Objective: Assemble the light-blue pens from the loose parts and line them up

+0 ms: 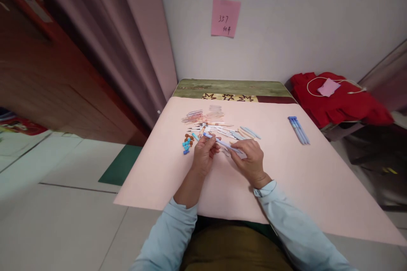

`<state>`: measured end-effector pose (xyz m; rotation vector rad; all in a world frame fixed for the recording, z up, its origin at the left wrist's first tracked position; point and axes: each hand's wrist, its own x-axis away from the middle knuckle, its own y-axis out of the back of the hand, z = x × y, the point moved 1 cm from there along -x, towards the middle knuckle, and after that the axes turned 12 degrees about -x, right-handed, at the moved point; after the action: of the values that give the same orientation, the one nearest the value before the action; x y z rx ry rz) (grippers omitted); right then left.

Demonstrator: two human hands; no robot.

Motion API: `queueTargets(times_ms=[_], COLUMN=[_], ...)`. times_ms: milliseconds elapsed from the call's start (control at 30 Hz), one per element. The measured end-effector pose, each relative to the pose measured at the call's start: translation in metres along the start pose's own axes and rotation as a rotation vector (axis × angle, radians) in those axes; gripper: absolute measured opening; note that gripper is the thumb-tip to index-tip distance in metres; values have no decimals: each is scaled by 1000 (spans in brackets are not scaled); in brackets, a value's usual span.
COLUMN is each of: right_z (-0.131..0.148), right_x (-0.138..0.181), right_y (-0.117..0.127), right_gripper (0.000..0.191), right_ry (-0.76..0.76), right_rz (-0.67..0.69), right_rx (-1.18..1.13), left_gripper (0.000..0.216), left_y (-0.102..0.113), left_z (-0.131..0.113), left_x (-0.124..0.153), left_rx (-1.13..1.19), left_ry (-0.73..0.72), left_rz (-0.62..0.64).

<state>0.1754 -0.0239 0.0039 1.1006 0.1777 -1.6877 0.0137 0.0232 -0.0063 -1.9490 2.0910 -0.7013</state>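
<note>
A pale blue pen (225,143) is held between both hands above the table. My left hand (205,152) pinches it near its darker blue end, while my right hand (249,156) grips the other end, with fingers closed. Just beyond them lies a loose pile of pen parts: white refills (219,129), clear pinkish pieces (193,117) and pale blue and cream barrels (250,132). Left of my left hand sit small brown and blue caps (187,144). The pen's tip is hidden by my right fingers.
Several finished-looking blue pens (299,130) lie side by side at the right of the pink-covered table (286,186). A red cloth (337,97) with a white cable rests beyond the right edge. A wall with a pink note (225,17) stands behind; a curtain (140,29) hangs at left.
</note>
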Motion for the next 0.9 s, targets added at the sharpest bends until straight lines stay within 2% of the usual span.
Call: queueTargets(times_ms=[600,900], right_z=[2,7], right_x=[1,0], right_y=[0,-3], right_gripper=[4,7], right_ry=[-18,1], right_rz=[-7,-44], right_rx=[40,66], left_gripper=[40,35], left_y=[0,-3], left_z=[2,1], left_x=[1,2], left_rx=[-72,-63], left_ry=[8,-5], left_rz=[3,4])
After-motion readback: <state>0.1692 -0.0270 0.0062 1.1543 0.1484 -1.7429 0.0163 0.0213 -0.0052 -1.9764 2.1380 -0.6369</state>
